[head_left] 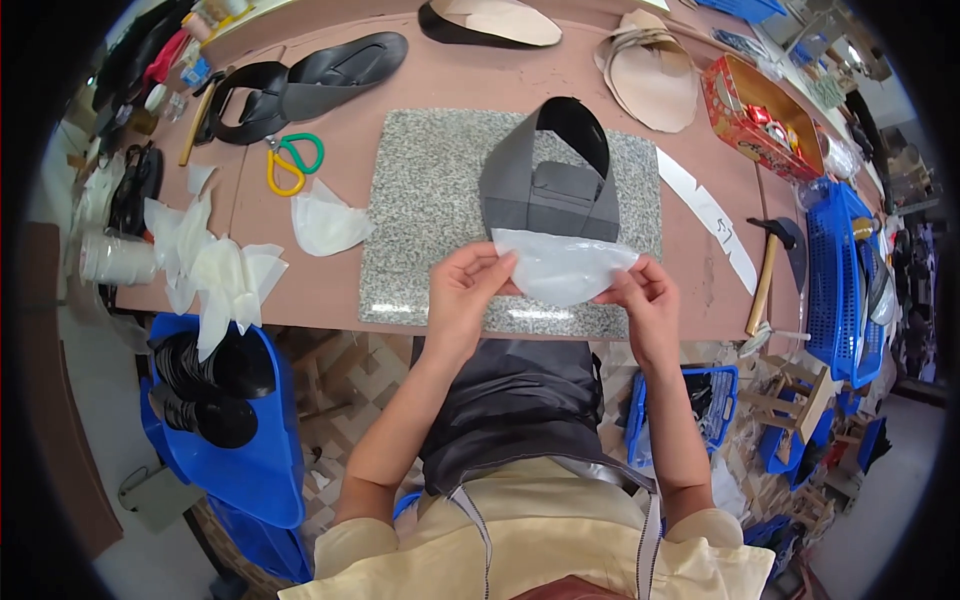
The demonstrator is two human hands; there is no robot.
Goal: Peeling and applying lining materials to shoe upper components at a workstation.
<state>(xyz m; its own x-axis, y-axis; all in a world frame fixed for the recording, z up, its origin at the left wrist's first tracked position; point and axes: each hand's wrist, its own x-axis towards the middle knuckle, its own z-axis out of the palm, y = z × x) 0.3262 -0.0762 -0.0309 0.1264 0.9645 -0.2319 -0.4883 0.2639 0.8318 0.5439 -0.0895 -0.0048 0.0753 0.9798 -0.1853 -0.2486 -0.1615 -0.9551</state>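
Between my two hands a white translucent half-round sheet (562, 272) is stretched out, its straight edge along the near edge of a black shoe upper (550, 213). My left hand (466, 290) pinches the sheet's left corner between thumb and fingers. At the opposite corner my right hand (642, 297) pinches it the same way. The upper stands as a closed loop, grey-black outside with a darker lining, on a speckled granite slab (420, 190). Whether the sheet touches the upper or only overlaps it in view, I cannot tell.
Left lie scissors (290, 165), loose white sheets (225, 275) and another black upper (345, 75). Beige pieces (655, 85) lie at the back. Right are a red tin (755, 115), a white template (708, 215), a hammer (768, 270) and a blue basket (835, 280). A blue chair (270, 450) holds black pieces.
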